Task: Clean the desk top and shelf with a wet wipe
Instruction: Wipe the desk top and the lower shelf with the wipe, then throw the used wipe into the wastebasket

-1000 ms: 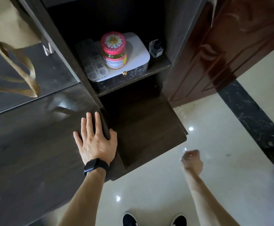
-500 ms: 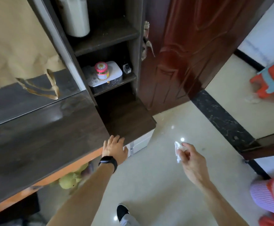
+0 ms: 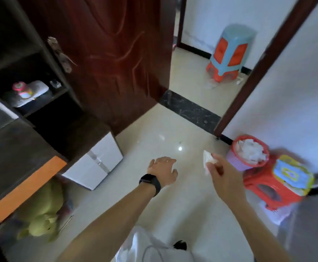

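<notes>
My right hand (image 3: pixel 223 176) pinches a crumpled white wet wipe (image 3: pixel 207 157) in the air over the floor, a little left of a purple bin with a red rim (image 3: pixel 238 161) full of white tissues. My left hand (image 3: pixel 162 170), with a black watch on the wrist, hangs relaxed above the floor and holds nothing. The dark desk top (image 3: pixel 12 152) with its orange edge lies at the far left. Behind it stands the dark shelf unit (image 3: pixel 46 97), where a pink-lidded jar (image 3: pixel 21 89) sits on a white box.
A red-brown door (image 3: pixel 105 59) stands open beside the shelf. White drawers (image 3: pixel 95 163) sit under the desk, with a green plush toy (image 3: pixel 43 210) on the floor. A red stool (image 3: pixel 271 188) bearing a colourful pack stands right; stacked stools (image 3: pixel 228 53) are beyond the doorway.
My view has swung right, away from the desk toward the doorway and bin. My left hand has come off the desk edge. My right hand with the wipe has moved toward the bin.
</notes>
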`<state>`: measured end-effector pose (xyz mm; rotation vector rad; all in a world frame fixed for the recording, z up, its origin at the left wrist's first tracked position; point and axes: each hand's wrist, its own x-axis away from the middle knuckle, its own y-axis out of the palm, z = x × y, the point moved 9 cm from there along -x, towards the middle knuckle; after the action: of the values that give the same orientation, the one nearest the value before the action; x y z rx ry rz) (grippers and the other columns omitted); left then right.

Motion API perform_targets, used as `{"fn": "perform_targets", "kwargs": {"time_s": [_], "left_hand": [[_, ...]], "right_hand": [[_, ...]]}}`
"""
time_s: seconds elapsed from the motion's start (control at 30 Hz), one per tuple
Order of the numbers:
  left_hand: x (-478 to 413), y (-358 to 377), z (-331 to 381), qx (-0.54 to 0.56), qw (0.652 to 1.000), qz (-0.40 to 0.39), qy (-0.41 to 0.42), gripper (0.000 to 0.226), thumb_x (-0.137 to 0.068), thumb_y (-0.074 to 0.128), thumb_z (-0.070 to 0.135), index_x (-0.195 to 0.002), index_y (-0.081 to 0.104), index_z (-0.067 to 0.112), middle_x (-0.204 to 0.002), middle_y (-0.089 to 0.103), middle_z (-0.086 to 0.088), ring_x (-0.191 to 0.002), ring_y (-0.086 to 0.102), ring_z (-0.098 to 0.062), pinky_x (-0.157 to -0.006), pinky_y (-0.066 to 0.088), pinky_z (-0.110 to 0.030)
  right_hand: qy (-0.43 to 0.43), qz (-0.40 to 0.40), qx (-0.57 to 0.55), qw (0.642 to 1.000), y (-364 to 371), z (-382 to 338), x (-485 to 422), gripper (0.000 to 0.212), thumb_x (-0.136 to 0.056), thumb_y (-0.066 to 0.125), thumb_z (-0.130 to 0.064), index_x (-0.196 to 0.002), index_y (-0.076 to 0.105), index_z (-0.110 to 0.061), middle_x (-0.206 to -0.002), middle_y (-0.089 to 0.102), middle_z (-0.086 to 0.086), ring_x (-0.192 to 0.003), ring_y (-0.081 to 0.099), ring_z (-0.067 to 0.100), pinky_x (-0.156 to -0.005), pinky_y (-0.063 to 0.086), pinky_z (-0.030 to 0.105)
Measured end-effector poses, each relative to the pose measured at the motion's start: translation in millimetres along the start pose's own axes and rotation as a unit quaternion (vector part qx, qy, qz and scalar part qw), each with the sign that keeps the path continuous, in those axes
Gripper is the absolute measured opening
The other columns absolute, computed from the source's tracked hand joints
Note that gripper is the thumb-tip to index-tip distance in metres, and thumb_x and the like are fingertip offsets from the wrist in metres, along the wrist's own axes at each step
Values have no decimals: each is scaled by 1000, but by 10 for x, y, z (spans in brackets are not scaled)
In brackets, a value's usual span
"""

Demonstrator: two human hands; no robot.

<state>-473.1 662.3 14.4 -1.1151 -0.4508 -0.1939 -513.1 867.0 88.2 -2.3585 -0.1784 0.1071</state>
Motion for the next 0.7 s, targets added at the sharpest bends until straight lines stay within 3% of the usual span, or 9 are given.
{"fn": "perform_targets", "kwargs": {"time_s": [0.13, 0.23, 0.33, 0.47, 0.57, 0.7], "left_hand": [[137, 203, 1110, -32, 993, 26, 107, 52, -100, 37, 43, -151, 31, 32, -159, 28, 7, -145, 25, -12, -121, 15, -39], [115, 185, 1854, -57, 978, 65, 191, 51, -99, 40, 44, -148, 37, 32, -156, 34, 9, -143, 29, -9, -119, 20, -37], [-20, 194, 2527, -78, 961, 80, 251, 50, -97, 45, 43, -146, 43, 31, -153, 40, 6, -140, 35, -11, -117, 26, -37], [-291, 298, 3145, -93, 951, 69, 286, 49, -96, 48, 40, -144, 46, 29, -151, 44, 3, -138, 40, -16, -115, 30, -40], [-589, 403, 3472, -97, 950, 67, 289, 49, -95, 49, 41, -143, 47, 29, -150, 46, 3, -137, 41, -16, -114, 33, -40], [-1054, 624, 4013, -96, 948, 63, 296, 49, -95, 51, 39, -143, 48, 28, -149, 47, 2, -137, 42, -17, -115, 33, -39]], "right_hand": [[60, 96, 1, 994, -960, 774, 499, 30, -91, 69, -18, -120, 67, -20, -67, 57, -16, -69, 54, 9, -68, 35, 18], [110, 148, -14, 983, -1567, 1230, 793, 30, -93, 66, -21, -122, 65, -30, -78, 62, -14, -76, 57, 8, -73, 41, 23], [160, 212, -24, 964, -2066, 1638, 1066, 31, -96, 62, -23, -126, 64, -31, -102, 70, -10, -91, 62, 12, -76, 36, 16], [210, 254, -36, 943, -2422, 2120, 1268, 34, -96, 60, -22, -129, 62, -32, -107, 69, -7, -90, 62, 12, -74, 37, 15], [251, 264, -41, 930, -2615, 2557, 1217, 31, -96, 59, -30, -124, 60, -41, -121, 66, 2, -89, 64, 9, -70, 38, 2], [270, 261, -52, 925, -2910, 3050, 897, 30, -96, 60, -24, -124, 64, -34, -90, 71, -10, -76, 61, -3, -65, 39, 2]]}}
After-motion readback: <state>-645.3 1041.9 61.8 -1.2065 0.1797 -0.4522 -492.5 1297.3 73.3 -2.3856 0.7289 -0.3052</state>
